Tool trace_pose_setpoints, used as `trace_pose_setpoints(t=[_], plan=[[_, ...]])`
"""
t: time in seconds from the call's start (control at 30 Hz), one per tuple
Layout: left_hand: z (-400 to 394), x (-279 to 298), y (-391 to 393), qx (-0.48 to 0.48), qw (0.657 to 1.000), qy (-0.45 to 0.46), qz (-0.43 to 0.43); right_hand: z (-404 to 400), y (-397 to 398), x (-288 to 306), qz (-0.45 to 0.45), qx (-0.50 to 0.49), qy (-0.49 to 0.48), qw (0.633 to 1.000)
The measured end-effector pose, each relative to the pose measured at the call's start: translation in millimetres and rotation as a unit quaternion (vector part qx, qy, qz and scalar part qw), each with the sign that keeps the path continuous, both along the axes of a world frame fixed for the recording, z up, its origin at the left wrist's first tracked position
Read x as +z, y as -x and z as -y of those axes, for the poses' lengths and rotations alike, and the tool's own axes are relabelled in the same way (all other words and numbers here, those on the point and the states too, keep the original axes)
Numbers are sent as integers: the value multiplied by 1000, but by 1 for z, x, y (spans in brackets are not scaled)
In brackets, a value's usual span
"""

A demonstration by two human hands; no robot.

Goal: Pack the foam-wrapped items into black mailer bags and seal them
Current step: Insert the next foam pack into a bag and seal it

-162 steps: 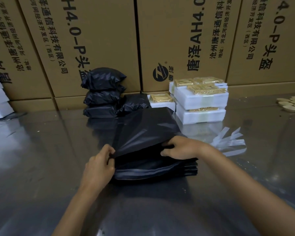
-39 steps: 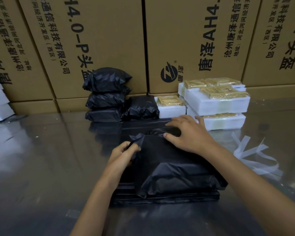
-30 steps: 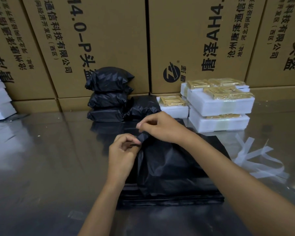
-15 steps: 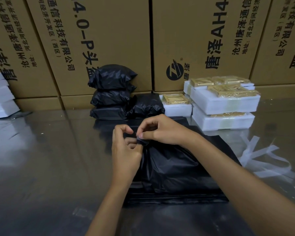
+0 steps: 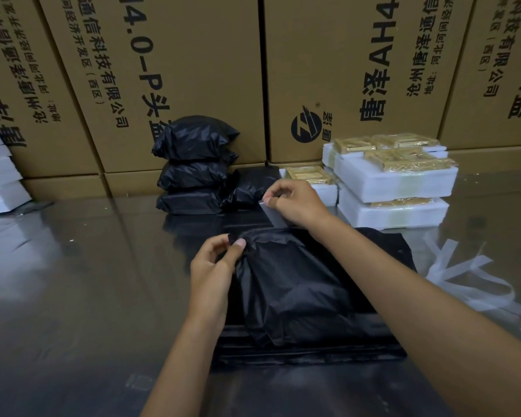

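L hand (image 5: pixel 214 267) pinched the crinkled far-left corner of a glossy black mailer bag (image 5: pixel 295 290), lumpy w/ contents, lying on a flat bag stack (image 5: pixel 310 355) on the shiny metal table (image 5: pixel 73 281). R hand (image 5: pixel 295 203), just beyond the bag, pinched a pale release strip (image 5: pixel 269 215). White foam blocks (image 5: pixel 394 182) sat far right.

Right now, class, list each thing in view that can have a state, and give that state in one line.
Filled mailer bag: stuffed, mouth not yet sealed.
Liner strip: partly peeled off the flap.
Left hand: pinches the bag's corner.
Right hand: pinches the liner strip.
Sealed parcels: closed, stacked.
Foam-wrapped items: unbagged, stacked.
Empty mailer bags: flat pile under the bag.
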State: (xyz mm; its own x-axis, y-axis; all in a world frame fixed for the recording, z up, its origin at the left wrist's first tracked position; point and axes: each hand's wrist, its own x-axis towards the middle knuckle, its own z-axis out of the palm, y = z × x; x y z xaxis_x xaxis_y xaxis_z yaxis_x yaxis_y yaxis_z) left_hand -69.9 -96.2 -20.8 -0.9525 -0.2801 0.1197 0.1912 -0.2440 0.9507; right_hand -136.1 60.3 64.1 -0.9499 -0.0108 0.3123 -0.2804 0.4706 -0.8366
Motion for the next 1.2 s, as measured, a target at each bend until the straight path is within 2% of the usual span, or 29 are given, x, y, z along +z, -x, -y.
trace_pose_setpoints(t=[0.1, 0.13, 0.2, 0.3, 0.4, 0.43, 0.5, 0.57, 0.67, 0.73, 0.77, 0.83, 0.9, 0.97, 1.03, 1.2], plan=[[-4, -3, 2, 53, 997, 29, 45, -11, 7, 5, 35, -49, 47, 997], [-6, -5, 2, 68, 994, 64, 57, -17, 8, 6, 48, -63, 71, 994], [-10, -10, 2, 90, 974, 192, 76, -30, 7, 9, 68, -67, 120, 988], [-20, -18, -3, 83, 904, 410, 90, -51, 4, 6, 61, -65, 136, 987], [-31, -22, -8, 65, 820, 564, 79, -76, -1, 0, 23, -81, 50, 995], [-33, -22, -9, 61, 806, 583, 76, -86, -5, -2, 10, -86, 11, 996], [-34, -20, -10, 53, 811, 579, 72, -106, -14, -9, -17, -104, -75, 992], [-33, -16, -12, 61, 834, 547, 35, -129, -23, -18, -35, -128, -151, 979], [-30, -1, -19, 55, 883, 451, -118, -161, -35, -39, -21, -156, -251, 955], [-37, 16, -26, -32, 893, 402, -200, -182, -43, -58, 5, -177, -304, 936], [-45, 24, -29, -94, 883, 405, -217, -192, -48, -67, 15, -189, -319, 929], [-63, 35, -32, -199, 831, 476, -209, -208, -56, -84, 31, -213, -331, 919], [-81, 40, -29, -245, 750, 579, -204, -220, -64, -96, 34, -226, -334, 915], [-97, 47, -24, -268, 690, 644, -191, -229, -71, -103, 30, -234, -347, 908], [-112, 54, -20, -290, 655, 675, -177, -236, -78, -108, 31, -239, -360, 901], [-148, 61, -13, -326, 593, 718, -165, -248, -90, -117, 26, -232, -408, 882]])
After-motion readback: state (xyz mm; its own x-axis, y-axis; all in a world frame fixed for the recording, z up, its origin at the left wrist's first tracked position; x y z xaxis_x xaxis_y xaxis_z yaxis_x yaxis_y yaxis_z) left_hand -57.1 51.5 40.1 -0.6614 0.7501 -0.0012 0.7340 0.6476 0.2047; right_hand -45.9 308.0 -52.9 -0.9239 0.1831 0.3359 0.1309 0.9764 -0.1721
